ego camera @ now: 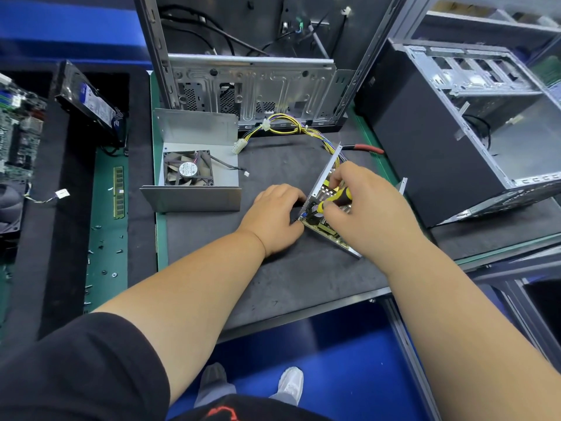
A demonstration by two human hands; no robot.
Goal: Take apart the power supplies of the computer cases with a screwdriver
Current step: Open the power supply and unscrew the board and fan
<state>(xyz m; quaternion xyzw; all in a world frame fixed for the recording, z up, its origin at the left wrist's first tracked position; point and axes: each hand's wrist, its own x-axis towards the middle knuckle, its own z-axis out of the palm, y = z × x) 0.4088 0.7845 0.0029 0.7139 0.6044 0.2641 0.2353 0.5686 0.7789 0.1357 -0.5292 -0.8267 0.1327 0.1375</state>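
Note:
An opened power supply (323, 177) lies on the dark mat, its circuit board showing inside a metal tray. My left hand (273, 215) grips the tray's left edge. My right hand (362, 205) holds a yellow and black screwdriver (338, 198) down inside the tray; its tip is hidden. A bundle of yellow wires (291, 126) runs from the supply toward the back. The removed metal cover (194, 153) with a black fan (187, 168) in it sits to the left.
An open computer case (252, 86) stands behind the mat, another case (461, 129) at the right. A red-handled tool (365, 148) lies near the wires. At left are a hard drive (88, 98), a motherboard (18, 129), a RAM stick (119, 192) and scattered screws (101, 247).

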